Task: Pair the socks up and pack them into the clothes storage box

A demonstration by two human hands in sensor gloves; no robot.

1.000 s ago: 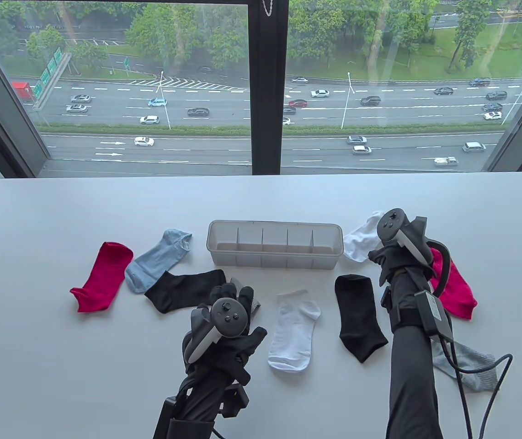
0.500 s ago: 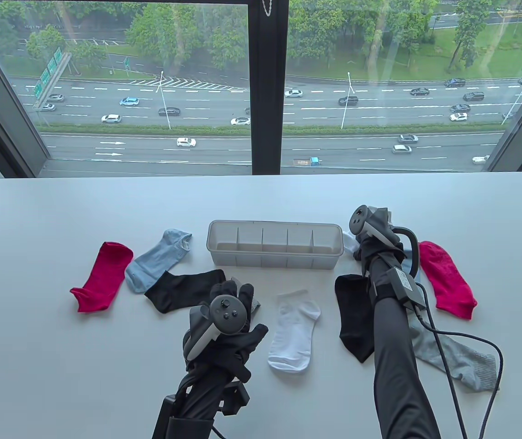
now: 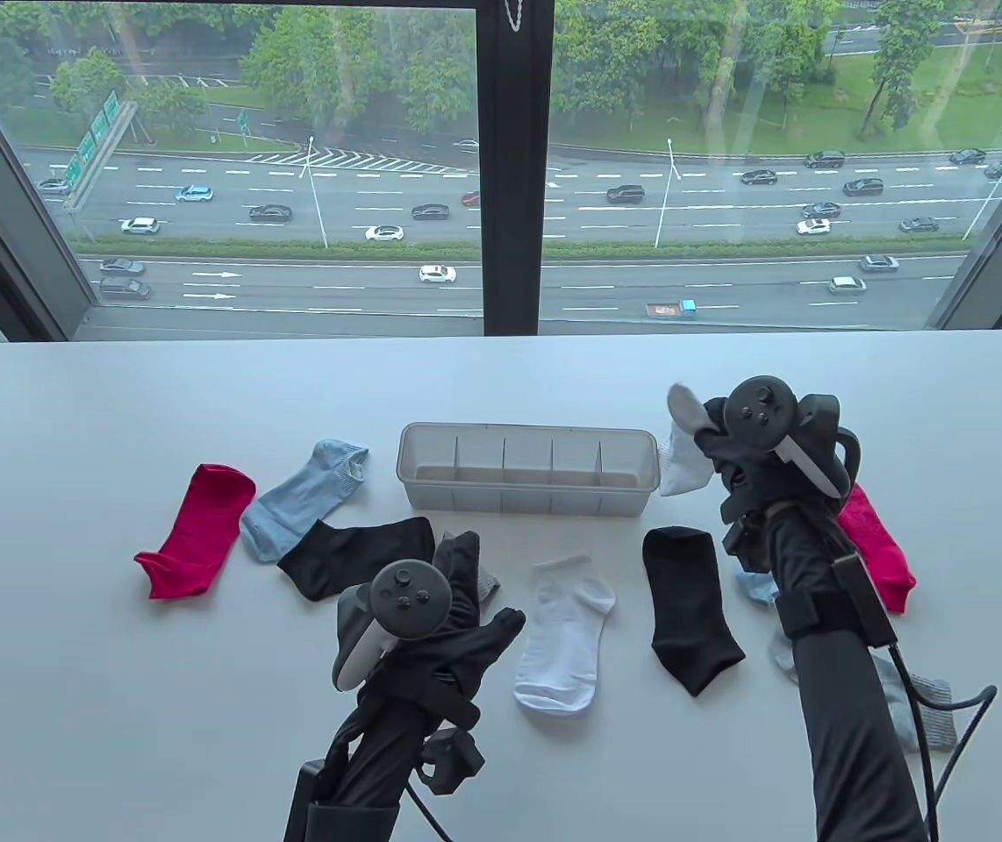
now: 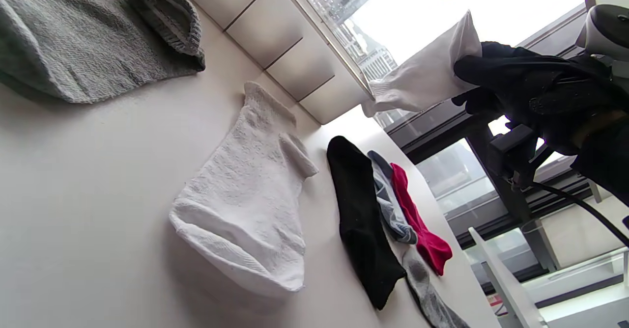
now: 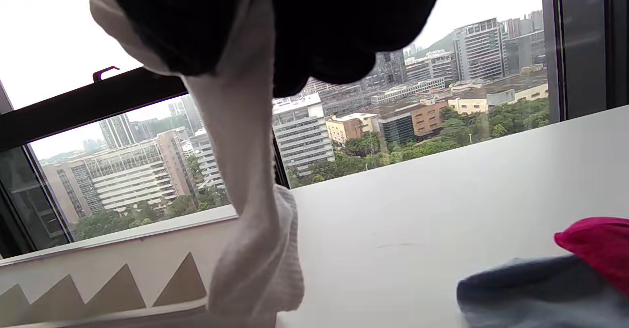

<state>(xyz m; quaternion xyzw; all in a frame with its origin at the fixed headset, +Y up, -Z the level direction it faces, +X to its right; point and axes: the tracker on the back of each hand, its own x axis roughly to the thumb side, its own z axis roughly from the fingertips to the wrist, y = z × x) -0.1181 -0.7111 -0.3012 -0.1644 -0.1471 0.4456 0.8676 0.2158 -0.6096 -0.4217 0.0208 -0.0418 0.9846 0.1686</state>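
The grey divided storage box [image 3: 523, 502] stands mid-table. My right hand [image 3: 710, 423] grips a white sock [image 3: 683, 460] and holds it up just right of the box; the sock hangs from the glove in the right wrist view [image 5: 250, 180]. Its match, a second white sock [image 3: 561, 633], lies flat in front of the box. My left hand [image 3: 464, 561] lies with straight fingers over a grey sock [image 3: 490, 583], which is mostly hidden beneath it. Black socks lie at the left [image 3: 356, 553] and the right [image 3: 690, 605].
At the left are a red sock [image 3: 198, 531] and a light blue sock [image 3: 304, 500]. Behind my right forearm lie a red sock [image 3: 880, 548], a light blue sock [image 3: 760, 586] and a grey sock [image 3: 926, 715]. A glove cable [image 3: 948, 728] trails at the right.
My right hand reached to the white sock beside the box, gripped it and lifted it off the table. My left hand shifted slightly left over the grey sock.
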